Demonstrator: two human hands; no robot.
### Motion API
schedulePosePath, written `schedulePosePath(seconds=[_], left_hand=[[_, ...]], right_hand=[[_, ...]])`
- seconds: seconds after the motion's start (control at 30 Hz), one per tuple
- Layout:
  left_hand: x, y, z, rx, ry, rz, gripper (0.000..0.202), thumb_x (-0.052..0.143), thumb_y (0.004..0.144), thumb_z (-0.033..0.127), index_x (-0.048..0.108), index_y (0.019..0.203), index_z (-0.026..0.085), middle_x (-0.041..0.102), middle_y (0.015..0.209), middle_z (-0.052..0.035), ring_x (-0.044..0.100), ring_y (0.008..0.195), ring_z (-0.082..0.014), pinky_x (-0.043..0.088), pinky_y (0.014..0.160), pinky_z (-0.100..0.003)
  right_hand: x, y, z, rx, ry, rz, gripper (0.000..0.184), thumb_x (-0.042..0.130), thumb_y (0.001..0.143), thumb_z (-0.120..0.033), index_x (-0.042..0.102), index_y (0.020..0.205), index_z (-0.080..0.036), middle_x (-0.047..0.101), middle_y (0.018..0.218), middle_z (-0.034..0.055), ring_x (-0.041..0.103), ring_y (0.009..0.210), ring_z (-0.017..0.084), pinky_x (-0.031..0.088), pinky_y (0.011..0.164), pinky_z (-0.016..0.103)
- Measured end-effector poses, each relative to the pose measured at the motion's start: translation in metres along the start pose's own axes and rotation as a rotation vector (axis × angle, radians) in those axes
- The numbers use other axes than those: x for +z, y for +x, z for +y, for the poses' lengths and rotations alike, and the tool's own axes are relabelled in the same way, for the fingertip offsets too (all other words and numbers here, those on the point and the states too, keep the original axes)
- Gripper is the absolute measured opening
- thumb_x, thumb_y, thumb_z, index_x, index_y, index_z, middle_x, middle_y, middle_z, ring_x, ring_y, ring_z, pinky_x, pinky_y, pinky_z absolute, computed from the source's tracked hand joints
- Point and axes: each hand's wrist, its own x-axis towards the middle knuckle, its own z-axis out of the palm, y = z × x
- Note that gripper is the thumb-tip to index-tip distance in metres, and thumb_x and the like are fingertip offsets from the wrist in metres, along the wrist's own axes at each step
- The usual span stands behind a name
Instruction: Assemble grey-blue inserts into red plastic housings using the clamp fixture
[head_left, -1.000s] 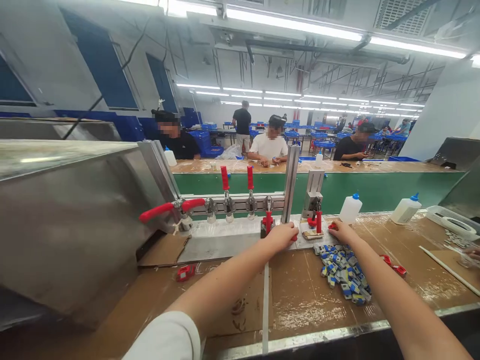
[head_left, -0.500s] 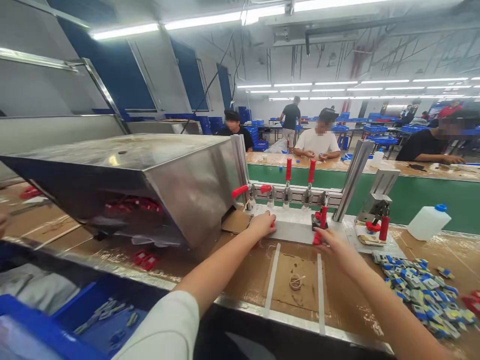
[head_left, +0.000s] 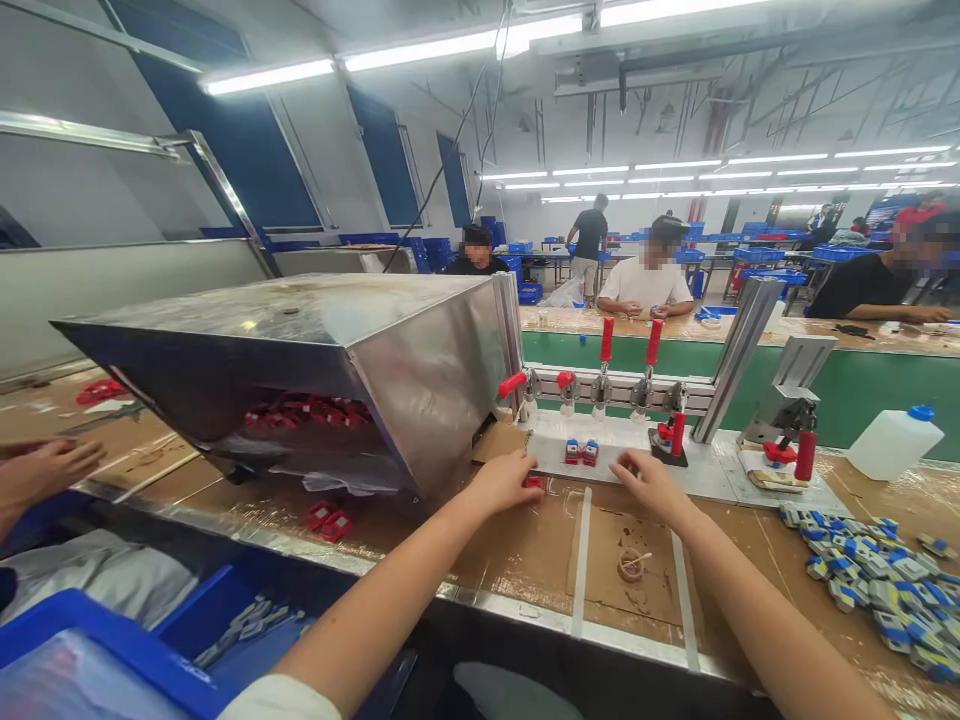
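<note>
My left hand [head_left: 504, 481] rests at the front edge of the pale jig plate [head_left: 705, 478], its fingers curled over a small red part [head_left: 533, 483]. My right hand [head_left: 650, 484] hovers just right of it at the plate's edge, fingers bent downward; whether it holds anything is hidden. Two small red-and-blue parts [head_left: 582, 452] sit side by side on the plate between my hands. Behind them runs a row of red-handled toggle clamps [head_left: 604, 372].
A steel hopper [head_left: 315, 370] with red parts inside stands on the left. Loose red parts [head_left: 328, 521] lie under it. A heap of blue-and-grey pieces [head_left: 877, 585] covers the right, near a white bottle [head_left: 892, 441]. Another person's hand [head_left: 41, 470] shows far left. Workers sit beyond the green belt [head_left: 862, 380].
Two red-and-blue parts now sit on the plate. Both hands have drawn back to its front edge. The view has swung further left, and another person's hand has appeared.
</note>
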Motion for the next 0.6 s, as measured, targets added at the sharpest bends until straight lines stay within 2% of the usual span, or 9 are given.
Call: schedulePosePath(seconds=[0.07, 0.13, 0.2, 0.33, 0.43, 0.5, 0.6], left_hand=[[0.011, -0.017, -0.004, 0.007, -0.041, 0.006, 0.029, 0.073, 0.084, 0.043, 0.068, 0.103, 0.022, 0.068, 0.108, -0.0085, 0.067, 0.101, -0.0291, 0.05, 0.081, -0.033], [0.023, -0.024, 0.006, 0.036, -0.121, 0.073, 0.021, 0.07, 0.087, 0.038, 0.067, 0.102, 0.023, 0.068, 0.106, -0.0067, 0.066, 0.101, -0.0259, 0.049, 0.082, -0.032], [0.033, -0.021, 0.029, 0.095, -0.248, 0.164, 0.019, 0.067, 0.089, 0.036, 0.067, 0.103, 0.023, 0.067, 0.104, -0.005, 0.065, 0.097, -0.0228, 0.049, 0.082, -0.03], [0.054, 0.014, 0.094, 0.197, -0.568, 0.279, 0.024, 0.074, 0.083, 0.031, 0.067, 0.105, 0.022, 0.068, 0.104, -0.0043, 0.066, 0.095, -0.0203, 0.052, 0.087, -0.031], [0.074, 0.046, 0.131, 0.118, -0.872, 0.222, 0.033, 0.079, 0.077, 0.028, 0.068, 0.107, 0.02, 0.072, 0.097, -0.0031, 0.069, 0.088, -0.019, 0.055, 0.082, -0.031], [0.086, 0.059, 0.142, 0.06, -1.028, 0.176, 0.036, 0.08, 0.076, 0.026, 0.069, 0.11, 0.02, 0.074, 0.096, -0.0027, 0.07, 0.084, -0.0179, 0.056, 0.079, -0.03], [0.097, 0.067, 0.141, 0.074, -1.088, 0.174, 0.039, 0.079, 0.076, 0.024, 0.07, 0.113, 0.019, 0.073, 0.101, -0.0043, 0.069, 0.085, -0.0172, 0.055, 0.076, -0.028]], right_hand=[[-0.006, -0.038, 0.018, -0.107, 0.049, -0.094, 0.054, 0.036, 0.104, -0.057, 0.053, 0.07, -0.02, 0.055, 0.067, 0.0007, 0.048, 0.064, 0.016, 0.031, 0.062, 0.029], [-0.009, -0.069, 0.027, -0.212, 0.063, -0.203, 0.057, 0.037, 0.104, -0.057, 0.044, 0.062, -0.019, 0.047, 0.06, -0.0012, 0.039, 0.059, 0.014, 0.025, 0.06, 0.029], [-0.01, -0.087, 0.026, -0.288, 0.064, -0.272, 0.054, 0.042, 0.102, -0.055, 0.043, 0.062, -0.018, 0.046, 0.06, -0.0016, 0.035, 0.059, 0.013, 0.023, 0.061, 0.03], [-0.007, -0.092, 0.01, -0.357, 0.075, -0.304, 0.047, 0.046, 0.102, -0.048, 0.043, 0.065, -0.019, 0.048, 0.062, -0.0009, 0.037, 0.06, 0.012, 0.024, 0.061, 0.029], [-0.002, -0.086, 0.004, -0.361, 0.105, -0.252, 0.042, 0.044, 0.102, -0.039, 0.041, 0.065, -0.019, 0.045, 0.061, -0.0015, 0.037, 0.06, 0.012, 0.025, 0.062, 0.029], [0.001, -0.085, 0.006, -0.354, 0.164, -0.224, 0.041, 0.046, 0.1, -0.033, 0.036, 0.063, -0.02, 0.04, 0.059, -0.0033, 0.034, 0.058, 0.012, 0.024, 0.06, 0.028], [0.004, -0.086, 0.012, -0.317, 0.328, -0.238, 0.043, 0.049, 0.095, -0.028, 0.026, 0.059, -0.021, 0.029, 0.056, -0.0057, 0.027, 0.053, 0.01, 0.022, 0.056, 0.028]])
